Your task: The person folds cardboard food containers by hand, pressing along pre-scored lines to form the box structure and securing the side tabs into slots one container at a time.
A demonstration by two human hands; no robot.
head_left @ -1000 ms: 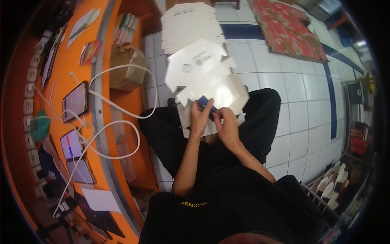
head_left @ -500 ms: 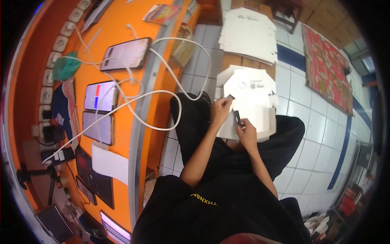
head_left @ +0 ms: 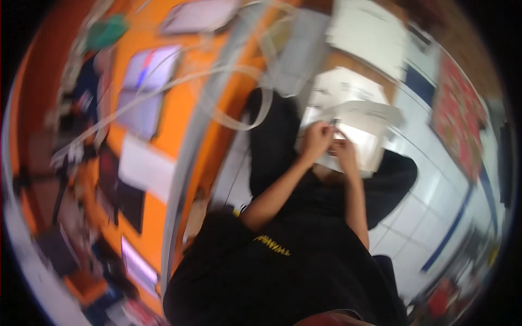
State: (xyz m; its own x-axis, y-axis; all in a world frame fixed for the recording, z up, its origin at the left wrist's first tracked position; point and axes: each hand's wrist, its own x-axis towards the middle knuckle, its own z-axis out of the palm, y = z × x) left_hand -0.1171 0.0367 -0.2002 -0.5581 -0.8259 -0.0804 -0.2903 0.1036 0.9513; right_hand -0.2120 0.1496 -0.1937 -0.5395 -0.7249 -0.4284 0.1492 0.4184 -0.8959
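My left hand [head_left: 318, 140] and my right hand [head_left: 346, 154] are close together over my lap, fingers pinched and blurred by motion. What they hold between the fingertips is small and too smeared to make out; a dark bit shows there. Beneath and beyond them lies a white flat cardboard box blank [head_left: 348, 84] with dark print. One white printed flap [head_left: 375, 111] stands raised across the blank, just past my fingertips.
A stack of white cardboard blanks [head_left: 367, 35] lies on a wooden surface ahead. To my left, an orange counter [head_left: 190, 95] carries phones [head_left: 144, 70], a white cable [head_left: 239, 127] and a white sheet [head_left: 147, 168]. A red patterned mat [head_left: 459, 108] covers tiles at right.
My hands have drawn together. A white flap now stands up over the flat blank. The dark items seen in each hand no longer show clearly. The whole view has shifted and blurred.
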